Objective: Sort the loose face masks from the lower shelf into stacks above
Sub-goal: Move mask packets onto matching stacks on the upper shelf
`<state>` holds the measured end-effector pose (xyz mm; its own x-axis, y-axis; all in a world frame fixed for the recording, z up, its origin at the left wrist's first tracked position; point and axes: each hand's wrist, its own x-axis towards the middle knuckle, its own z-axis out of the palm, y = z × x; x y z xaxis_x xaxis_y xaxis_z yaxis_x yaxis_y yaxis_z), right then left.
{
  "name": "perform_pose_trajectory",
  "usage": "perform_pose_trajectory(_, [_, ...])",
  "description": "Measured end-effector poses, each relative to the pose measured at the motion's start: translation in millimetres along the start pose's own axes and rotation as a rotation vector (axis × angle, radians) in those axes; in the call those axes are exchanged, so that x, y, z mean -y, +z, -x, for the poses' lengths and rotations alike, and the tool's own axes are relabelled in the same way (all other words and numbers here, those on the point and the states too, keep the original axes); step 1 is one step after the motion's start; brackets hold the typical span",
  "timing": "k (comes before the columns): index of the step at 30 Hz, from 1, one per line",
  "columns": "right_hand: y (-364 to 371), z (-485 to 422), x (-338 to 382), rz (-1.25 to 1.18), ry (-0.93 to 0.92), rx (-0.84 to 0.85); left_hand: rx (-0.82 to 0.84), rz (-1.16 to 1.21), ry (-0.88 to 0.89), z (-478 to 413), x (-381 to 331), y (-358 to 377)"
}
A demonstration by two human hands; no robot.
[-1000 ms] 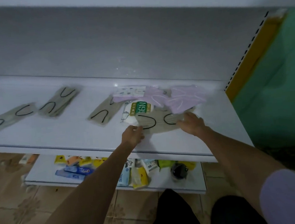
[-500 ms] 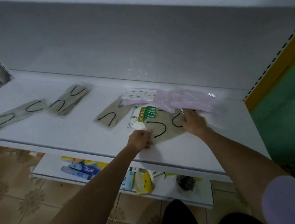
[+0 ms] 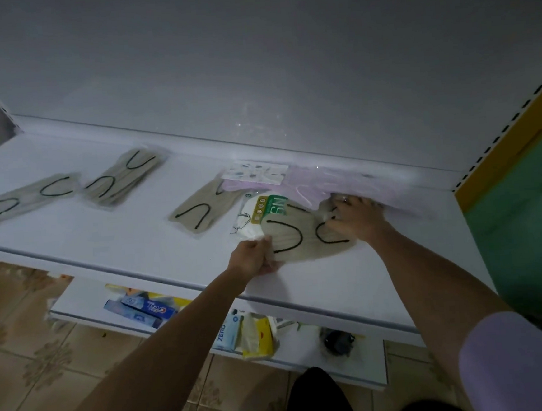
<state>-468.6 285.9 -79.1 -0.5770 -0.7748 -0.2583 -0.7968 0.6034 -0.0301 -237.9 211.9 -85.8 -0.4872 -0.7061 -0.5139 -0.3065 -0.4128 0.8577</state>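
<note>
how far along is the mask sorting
Done: three beige mask packs spread on the upper shelf, pink masks behind. In hand: left hand and right hand grip a fourth beige pack. Left: packets on the lower shelf; which are masks is unclear.

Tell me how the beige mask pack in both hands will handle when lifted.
Probably floppy: the beige mask pack curves where the left hand pinches its edge and the right hand grips the other end. Likely light, being thin and flat. Its wrapper may slide on the smooth shelf.
</note>
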Motion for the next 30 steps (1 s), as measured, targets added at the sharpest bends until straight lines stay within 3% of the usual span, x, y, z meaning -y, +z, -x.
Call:
perform_pose_trajectory(3, [0.1,12.4,-0.6,-0.021,-0.003,0.009,-0.009,-0.097,-0.012,9.3,-0.8,-1.2])
perform_pose_trajectory(7, [1.9,15.3,-4.7,-0.256,0.035,0.073,-0.011,-0.129,-0.008,18.8,-2.9,-10.8])
perform_pose_trajectory(15, [4.1,40.3,4.2,-0.237,-0.030,-0.155,-0.045,-0.222,0.027,30.4,-1.5,-16.8])
perform_pose_trajectory(24, [15.6,26.5,-7.5,-0.277,0.051,-0.065,0.038,-0.303,0.073,25.9,-5.3,-23.1])
perform_pose_trajectory(30, [5.8,20.0,-10.4,-0.119,0.054,-0.068,-0.077,-0.510,0.156,15.5,-1.6,-21.1])
